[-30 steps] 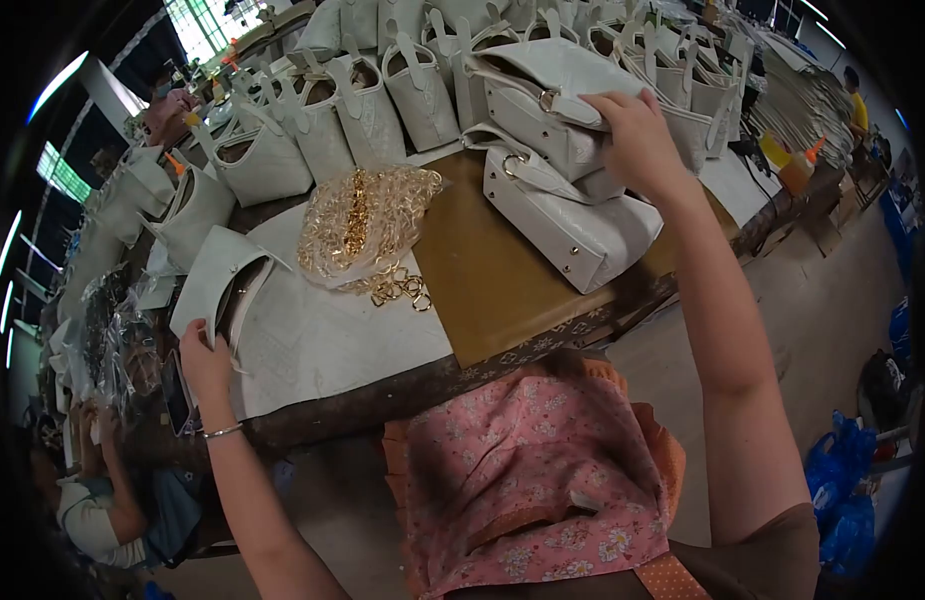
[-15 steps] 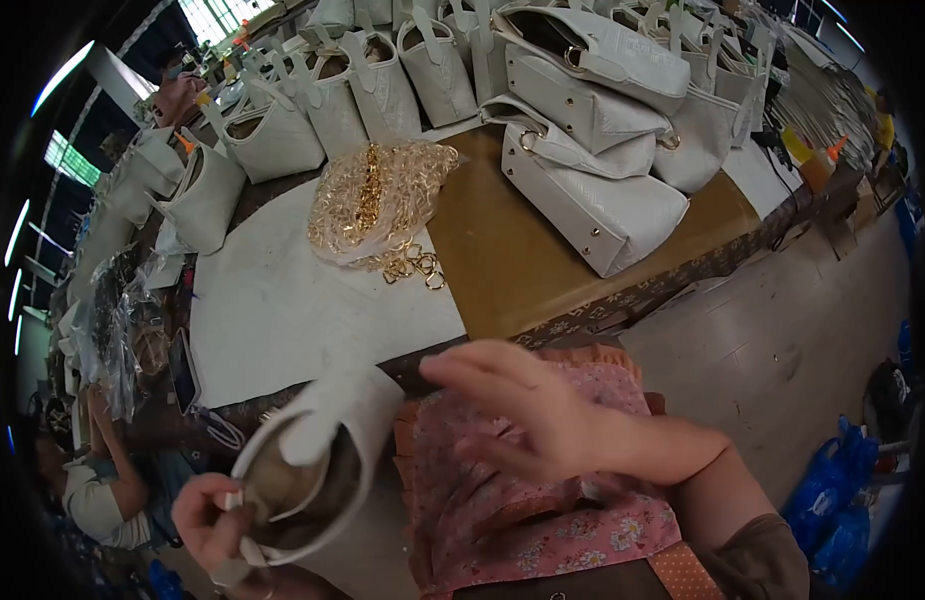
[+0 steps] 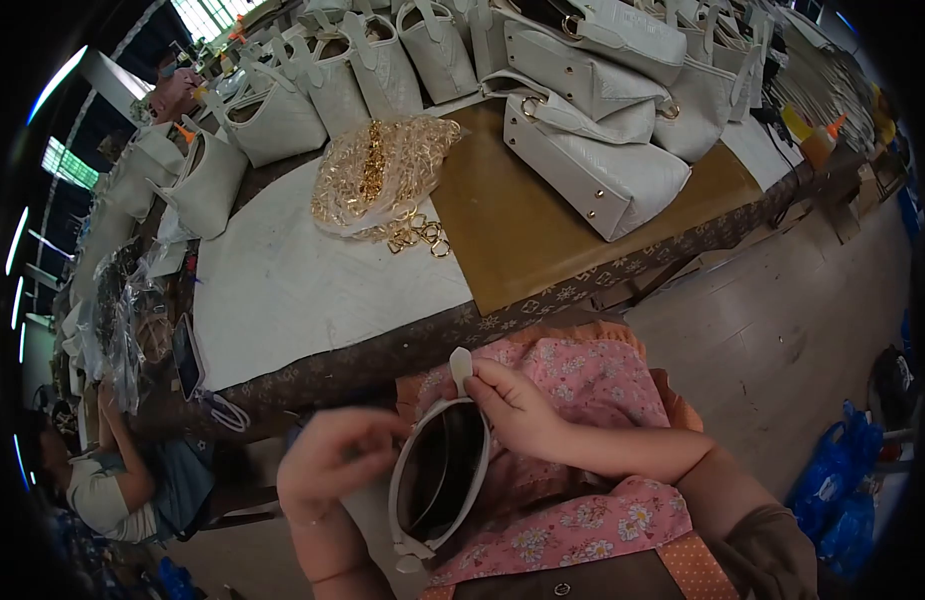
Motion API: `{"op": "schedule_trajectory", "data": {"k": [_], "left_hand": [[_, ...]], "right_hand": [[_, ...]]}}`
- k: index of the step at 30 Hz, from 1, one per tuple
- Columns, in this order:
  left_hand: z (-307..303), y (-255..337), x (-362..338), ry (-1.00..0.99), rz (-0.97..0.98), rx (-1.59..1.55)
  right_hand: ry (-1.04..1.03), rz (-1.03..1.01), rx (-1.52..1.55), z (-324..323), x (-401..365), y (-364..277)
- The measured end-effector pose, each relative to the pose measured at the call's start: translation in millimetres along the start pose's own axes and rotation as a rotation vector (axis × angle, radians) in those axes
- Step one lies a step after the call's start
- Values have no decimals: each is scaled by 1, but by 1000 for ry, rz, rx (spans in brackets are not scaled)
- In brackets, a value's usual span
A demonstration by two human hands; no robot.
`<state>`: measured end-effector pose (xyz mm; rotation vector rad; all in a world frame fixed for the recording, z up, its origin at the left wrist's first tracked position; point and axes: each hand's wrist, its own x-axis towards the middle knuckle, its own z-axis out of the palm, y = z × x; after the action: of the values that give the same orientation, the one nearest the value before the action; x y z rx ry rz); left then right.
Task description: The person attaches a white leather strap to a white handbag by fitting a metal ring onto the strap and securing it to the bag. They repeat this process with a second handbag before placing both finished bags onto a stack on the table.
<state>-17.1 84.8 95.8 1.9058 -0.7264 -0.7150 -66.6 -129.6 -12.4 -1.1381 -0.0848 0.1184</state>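
A white handbag (image 3: 400,500) is held in front of my apron, its oval mouth facing up and showing a dark inside with a divider. My right hand (image 3: 517,405) pinches the light strap tab (image 3: 461,368) at the far end of the rim, between thumb and fingers. Beside the bag's left rim is my left hand (image 3: 342,455), blurred, with its fingers apart and pointing at the rim. A second tab (image 3: 412,555) sticks out at the bag's near end.
On the table, a plastic bag of gold rings (image 3: 382,180) lies on a white sheet (image 3: 312,290), several loose rings (image 3: 419,234) beside it. White handbags (image 3: 592,165) are piled on the brown mat (image 3: 502,250); more stand behind. A phone (image 3: 188,355) and a seated person (image 3: 112,480) are left.
The handbag has moved right, in front of my apron, and turned. My right hand has come down onto its tab, while my left hand has let go of the near end and moved up.
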Motion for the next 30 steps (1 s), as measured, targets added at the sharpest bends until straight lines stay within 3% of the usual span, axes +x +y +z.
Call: {"op": "schedule_trajectory", "data": {"k": [2, 4, 6, 8, 12, 14, 22, 24, 25, 27, 30], "left_hand": [[-7, -9, 49, 315, -5, -23], [-20, -31, 108, 604, 134, 328], [-29, -50, 150, 747, 158, 498], [-33, -59, 167, 761, 160, 550], [-23, -58, 168, 829, 183, 660], [-20, -62, 168, 856, 214, 707], [-11, -60, 162, 902, 185, 677], [-3, -64, 149, 933, 163, 128], [7, -62, 139, 927, 162, 130], [37, -53, 113, 712, 328, -528], [70, -54, 82, 571, 253, -766]], "right_hand": [[21, -93, -100, 5, -1, 3], [27, -104, -130, 5, -2, 6], [27, -116, -162, 3, -3, 5], [72, -254, -311, 2, -6, 2], [113, -150, -315, -5, -8, 0], [116, -206, -168, -8, -5, 5], [46, -240, -159, -7, -6, 2], [33, -226, -157, -10, -7, 6], [66, -255, -200, -10, -7, 7], [107, -282, -240, -11, -7, 9], [137, -369, -407, -14, -8, 10]]}}
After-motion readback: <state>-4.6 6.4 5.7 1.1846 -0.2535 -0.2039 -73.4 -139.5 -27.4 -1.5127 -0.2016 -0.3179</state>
